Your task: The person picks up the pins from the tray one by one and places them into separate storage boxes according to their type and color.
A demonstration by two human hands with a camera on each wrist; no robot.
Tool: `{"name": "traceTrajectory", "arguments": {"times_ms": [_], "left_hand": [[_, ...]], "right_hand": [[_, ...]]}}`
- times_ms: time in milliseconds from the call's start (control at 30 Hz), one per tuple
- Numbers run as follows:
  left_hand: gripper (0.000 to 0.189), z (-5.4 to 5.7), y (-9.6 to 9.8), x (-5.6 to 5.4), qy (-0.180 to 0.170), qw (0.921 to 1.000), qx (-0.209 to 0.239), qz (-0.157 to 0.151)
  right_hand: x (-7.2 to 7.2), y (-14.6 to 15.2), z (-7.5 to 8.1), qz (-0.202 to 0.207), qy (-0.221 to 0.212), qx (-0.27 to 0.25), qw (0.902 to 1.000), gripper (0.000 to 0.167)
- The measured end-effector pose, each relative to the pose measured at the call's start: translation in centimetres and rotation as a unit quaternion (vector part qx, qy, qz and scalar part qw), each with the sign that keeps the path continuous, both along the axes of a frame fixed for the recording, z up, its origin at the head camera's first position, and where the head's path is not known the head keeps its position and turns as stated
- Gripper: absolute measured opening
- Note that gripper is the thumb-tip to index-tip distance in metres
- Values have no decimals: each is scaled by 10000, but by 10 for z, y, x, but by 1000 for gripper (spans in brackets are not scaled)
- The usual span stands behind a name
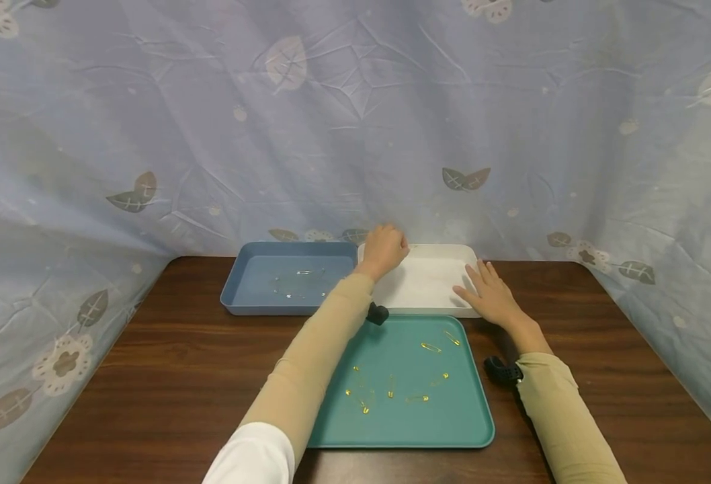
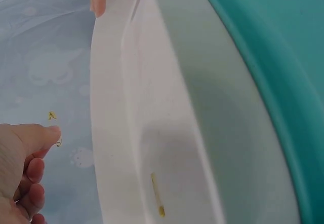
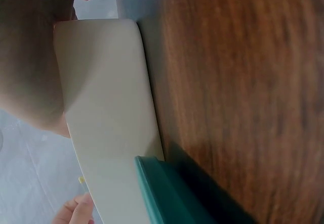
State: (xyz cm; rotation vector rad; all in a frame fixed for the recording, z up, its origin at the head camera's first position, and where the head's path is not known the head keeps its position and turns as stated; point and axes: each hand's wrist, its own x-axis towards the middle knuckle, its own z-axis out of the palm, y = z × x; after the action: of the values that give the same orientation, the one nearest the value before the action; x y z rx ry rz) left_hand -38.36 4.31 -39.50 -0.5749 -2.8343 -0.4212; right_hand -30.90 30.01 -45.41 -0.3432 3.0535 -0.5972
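My left hand [image 1: 384, 250] is over the back left part of the white tray [image 1: 431, 282]. Between its thumb and fingertips it pinches a gold safety pin [image 2: 52, 115], partly hidden by the thumb in the left wrist view. Another gold safety pin [image 2: 158, 196] lies inside the white tray. At the tray's right side, my right hand [image 1: 493, 296] has its fingers spread, with the fingertips at the rim. The green tray [image 1: 404, 430] in front carries several gold safety pins [image 1: 431, 347], scattered about.
To the left of the white tray stands a blue tray [image 1: 259, 279] with several silver-coloured pins [image 1: 303, 273] in it. All three trays are on a dark wooden table [image 1: 168, 383]. A patterned cloth [image 1: 343, 134] hangs behind and beside the table.
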Motion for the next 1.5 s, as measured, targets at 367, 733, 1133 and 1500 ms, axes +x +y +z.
{"name": "traceTrajectory", "arguments": {"times_ms": [367, 733, 1133, 1500], "left_hand": [[17, -2, 8, -1, -100, 9994, 209, 267], [16, -4, 9, -2, -24, 9989, 392, 262], [17, 1, -14, 11, 151, 9984, 466, -283], [15, 3, -49, 41, 168, 9906, 1105, -786]], "right_hand": [[0, 0, 0, 11, 20, 8, 10000, 81], [-2, 0, -2, 3, 30, -16, 10000, 80], [-2, 0, -2, -7, 40, 36, 10000, 80], [-2, 0, -2, -52, -47, -27, 10000, 81]]}}
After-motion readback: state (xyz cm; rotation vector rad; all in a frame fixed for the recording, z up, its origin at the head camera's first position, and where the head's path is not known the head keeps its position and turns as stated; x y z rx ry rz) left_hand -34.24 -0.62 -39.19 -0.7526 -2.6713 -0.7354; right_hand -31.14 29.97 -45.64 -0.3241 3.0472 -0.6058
